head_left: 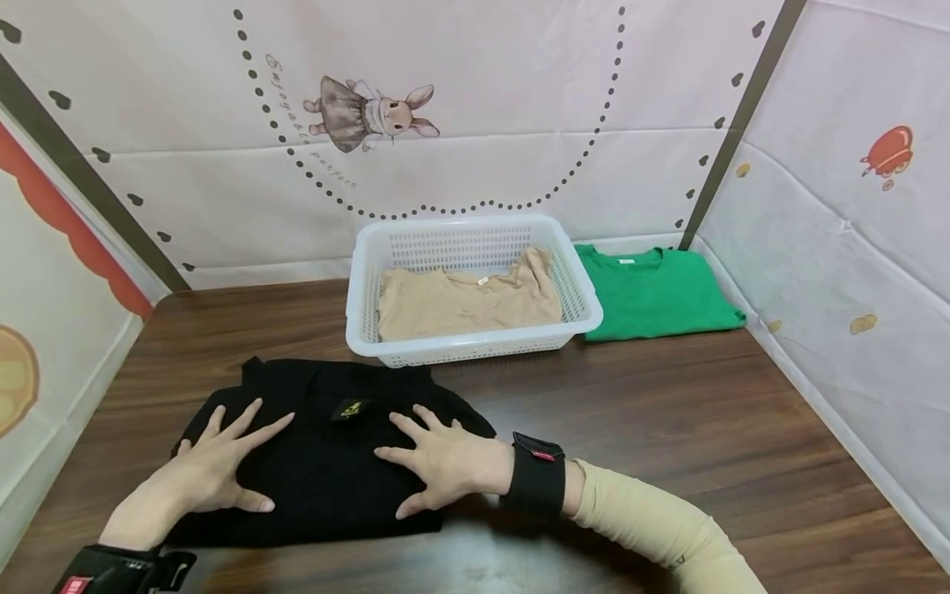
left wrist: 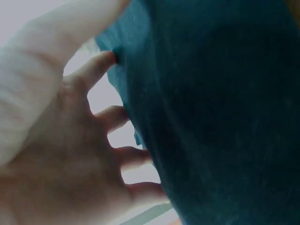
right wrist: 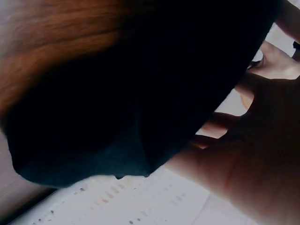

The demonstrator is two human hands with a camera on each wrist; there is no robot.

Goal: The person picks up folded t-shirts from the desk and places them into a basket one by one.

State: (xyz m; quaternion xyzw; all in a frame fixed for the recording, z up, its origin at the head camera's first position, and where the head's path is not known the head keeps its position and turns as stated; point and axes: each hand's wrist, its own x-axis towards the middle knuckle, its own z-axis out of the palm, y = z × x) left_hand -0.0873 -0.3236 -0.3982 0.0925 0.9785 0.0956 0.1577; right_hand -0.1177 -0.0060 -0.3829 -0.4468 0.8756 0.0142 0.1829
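Observation:
A black folded shirt (head_left: 326, 470) lies on the table, its collar edge toward the basket and a small label with a yellow mark near that edge. My left hand (head_left: 211, 470) rests on the shirt's left part with fingers spread. On its right part my right hand (head_left: 449, 462) lies flat, fingers also spread. In the left wrist view the fingertips (left wrist: 117, 115) touch the dark cloth (left wrist: 225, 112). The right wrist view shows the black cloth (right wrist: 117, 126) beside the fingers of my right hand (right wrist: 234, 159).
Behind the shirt stands a white plastic basket (head_left: 475, 342) holding a folded beige shirt (head_left: 467, 305). A folded green shirt (head_left: 653, 293) lies to the basket's right. Printed white sheets (head_left: 482, 173) wall in the wooden table (head_left: 631, 412) at the back and sides.

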